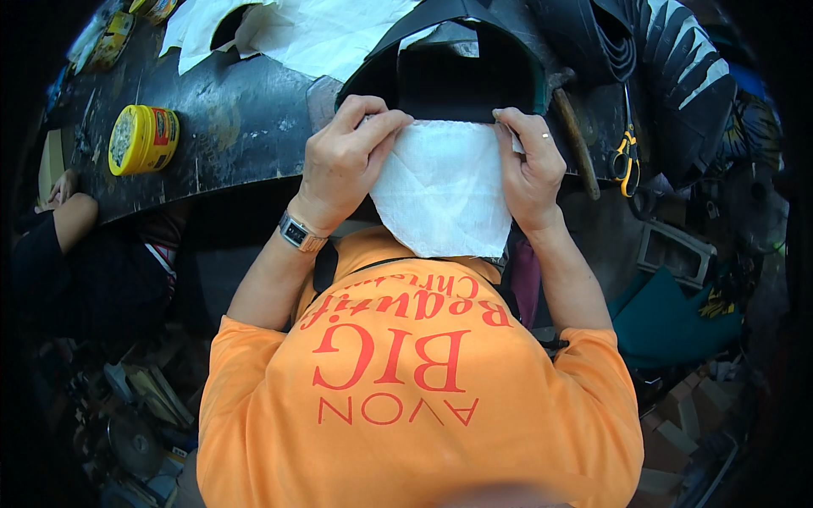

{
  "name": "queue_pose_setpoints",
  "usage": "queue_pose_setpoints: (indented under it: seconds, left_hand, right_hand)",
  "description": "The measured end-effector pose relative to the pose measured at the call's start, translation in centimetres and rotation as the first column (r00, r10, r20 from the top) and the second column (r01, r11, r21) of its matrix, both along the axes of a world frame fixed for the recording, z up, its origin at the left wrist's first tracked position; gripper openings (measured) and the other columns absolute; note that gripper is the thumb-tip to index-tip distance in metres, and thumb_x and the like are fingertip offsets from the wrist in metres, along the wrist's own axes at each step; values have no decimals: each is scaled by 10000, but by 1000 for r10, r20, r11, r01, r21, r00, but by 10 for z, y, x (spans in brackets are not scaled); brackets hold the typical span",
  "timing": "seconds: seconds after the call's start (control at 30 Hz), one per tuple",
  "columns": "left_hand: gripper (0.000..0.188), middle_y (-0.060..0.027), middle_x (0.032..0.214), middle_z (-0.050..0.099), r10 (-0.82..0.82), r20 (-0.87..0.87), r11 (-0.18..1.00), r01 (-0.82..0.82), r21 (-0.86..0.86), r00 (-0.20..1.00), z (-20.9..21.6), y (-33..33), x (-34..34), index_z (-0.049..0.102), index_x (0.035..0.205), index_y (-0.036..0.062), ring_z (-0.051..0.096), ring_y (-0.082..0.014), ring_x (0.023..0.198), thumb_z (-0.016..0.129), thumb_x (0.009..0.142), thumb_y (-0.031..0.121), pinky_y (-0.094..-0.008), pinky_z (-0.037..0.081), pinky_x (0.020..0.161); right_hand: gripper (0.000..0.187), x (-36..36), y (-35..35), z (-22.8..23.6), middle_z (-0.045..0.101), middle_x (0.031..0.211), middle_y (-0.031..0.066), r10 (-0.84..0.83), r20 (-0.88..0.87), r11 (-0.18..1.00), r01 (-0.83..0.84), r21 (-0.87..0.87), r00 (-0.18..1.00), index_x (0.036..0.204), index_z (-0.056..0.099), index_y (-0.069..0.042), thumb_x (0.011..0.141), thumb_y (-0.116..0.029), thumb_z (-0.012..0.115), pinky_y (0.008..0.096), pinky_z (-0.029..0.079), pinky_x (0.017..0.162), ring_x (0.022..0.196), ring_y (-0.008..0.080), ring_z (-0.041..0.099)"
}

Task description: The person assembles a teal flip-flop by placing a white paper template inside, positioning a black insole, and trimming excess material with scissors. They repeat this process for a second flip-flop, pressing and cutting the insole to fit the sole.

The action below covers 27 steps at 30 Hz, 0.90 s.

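A thin white piece of cloth [445,190] hangs between my hands at the table's near edge, its upper edge nearly straight and its lower end resting against my orange shirt. My left hand [345,161] pinches the upper left corner between thumb and fingers. At the upper right corner, my right hand [533,173] grips it the same way, with the thumb hidden in part. Just beyond the cloth, a black sheet [432,19] stands curved into an arch on the table, a pale patch showing inside it.
On the dark table [233,127] stand a yellow tub [144,140] and, farther back, white sheeting [330,38]. A wooden handle [577,144] and yellow-handled scissors [627,161] lie to the right, near rolled black sheets [593,38]. Another person's arm [74,220] is at the left.
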State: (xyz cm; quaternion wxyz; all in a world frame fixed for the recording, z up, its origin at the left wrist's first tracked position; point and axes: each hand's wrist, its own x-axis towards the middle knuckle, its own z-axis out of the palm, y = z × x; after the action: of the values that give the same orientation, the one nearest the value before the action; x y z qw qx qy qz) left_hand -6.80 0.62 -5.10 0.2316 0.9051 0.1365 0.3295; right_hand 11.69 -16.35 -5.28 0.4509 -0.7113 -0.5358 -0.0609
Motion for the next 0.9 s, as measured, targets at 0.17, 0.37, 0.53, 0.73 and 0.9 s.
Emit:
queue_pose_setpoints:
  seconds: [0.17, 0.37, 0.53, 0.73, 0.9]
  left_hand:
    - [155, -72, 954, 656, 53, -7, 998, -53, -34, 999, 0, 0, 4, 743, 1022, 68, 692, -231, 753, 733, 869, 46, -313, 580, 647]
    - [157, -72, 934, 652, 57, -56, 997, -60, -54, 997, 2, 1, 4, 739, 1033, 76, 692, -245, 766, 724, 877, 61, -329, 582, 676]
    - [164, -77, 926, 656, 48, -67, 995, -54, -80, 997, 4, 2, 5, 740, 1040, 80, 696, -253, 777, 724, 878, 67, -339, 583, 683]
    - [158, -91, 911, 668, 53, -95, 989, -66, -130, 994, 6, 2, 4, 760, 1047, 63, 686, -233, 812, 740, 890, 72, -325, 562, 727]
    - [141, -90, 924, 664, 28, -96, 991, -40, -131, 995, 8, 5, 3, 744, 1031, 66, 698, -262, 806, 718, 892, 64, -347, 582, 722]
  right_hand:
    - [253, 1, 5, 5, 682, 938, 148, -31, 18, 992, 33, -120, 999, 1083, 692, -6, 866, 107, 629, 351, 579, 731, 821, 307, 704]
    - [228, -2, 7, 10, 673, 937, 150, -66, 23, 971, 69, -227, 998, 1069, 695, 4, 861, 69, 625, 376, 583, 731, 820, 323, 706]
    - [206, -1, 7, 10, 676, 925, 154, -68, -15, 980, 64, -187, 998, 1043, 703, 13, 859, 67, 628, 369, 574, 722, 799, 319, 700]
    - [144, 0, 7, 9, 681, 883, 117, -83, -74, 983, 69, -167, 994, 1010, 718, -4, 884, 45, 668, 303, 523, 688, 769, 241, 677]
    - [175, 2, 7, 9, 681, 912, 153, -68, -74, 982, 53, -181, 995, 1013, 699, 18, 861, 71, 631, 354, 557, 714, 793, 312, 693]
